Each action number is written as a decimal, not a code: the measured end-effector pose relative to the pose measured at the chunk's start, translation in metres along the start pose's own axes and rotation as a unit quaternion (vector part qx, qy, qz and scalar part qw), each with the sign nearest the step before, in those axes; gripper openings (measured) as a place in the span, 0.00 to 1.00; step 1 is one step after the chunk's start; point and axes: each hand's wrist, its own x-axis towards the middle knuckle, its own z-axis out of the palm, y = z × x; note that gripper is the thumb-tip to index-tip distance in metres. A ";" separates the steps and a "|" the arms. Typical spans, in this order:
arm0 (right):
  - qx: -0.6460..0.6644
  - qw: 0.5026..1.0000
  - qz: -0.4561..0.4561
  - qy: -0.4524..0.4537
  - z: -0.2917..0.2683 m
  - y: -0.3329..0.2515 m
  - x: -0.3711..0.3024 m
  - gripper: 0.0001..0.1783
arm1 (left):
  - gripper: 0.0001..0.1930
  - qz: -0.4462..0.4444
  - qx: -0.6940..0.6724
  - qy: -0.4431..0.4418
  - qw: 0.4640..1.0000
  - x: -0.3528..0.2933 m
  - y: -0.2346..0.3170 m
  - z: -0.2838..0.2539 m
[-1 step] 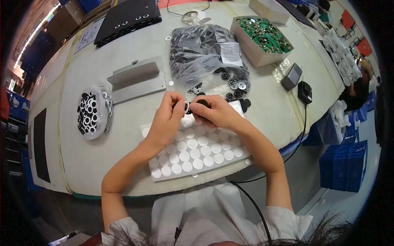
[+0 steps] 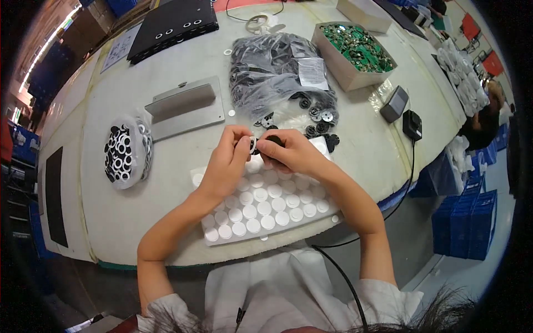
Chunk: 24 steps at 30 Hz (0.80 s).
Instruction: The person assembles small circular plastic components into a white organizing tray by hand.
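Observation:
Above the far edge of a white tray filled with rows of white discs, my two hands meet. Pinched between thumb and fingers of my left hand is a small black-and-white ring. My right hand grips a black round part, mostly covered by its fingers, close against the ring. Just beyond lies a clear plastic bag of black parts, with several loose black round parts spilling from its near end.
To the left stands a bag of black-and-white rings, near a metal bracket. A box of green circuit boards sits at the far right, with two small dark devices nearer. A black panel lies at the far left.

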 end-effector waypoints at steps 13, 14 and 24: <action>-0.042 0.997 -0.043 0.043 0.011 0.006 -0.001 0.13 | 0.12 0.084 0.051 0.022 0.995 0.000 -0.007 -0.002; -0.087 0.992 -0.060 0.064 0.012 0.007 -0.001 0.13 | 0.12 0.087 0.064 0.020 0.994 -0.001 -0.005 -0.001; -0.058 0.993 -0.062 0.085 0.007 0.010 -0.004 0.11 | 0.13 0.089 0.123 -0.069 0.986 -0.005 0.004 -0.004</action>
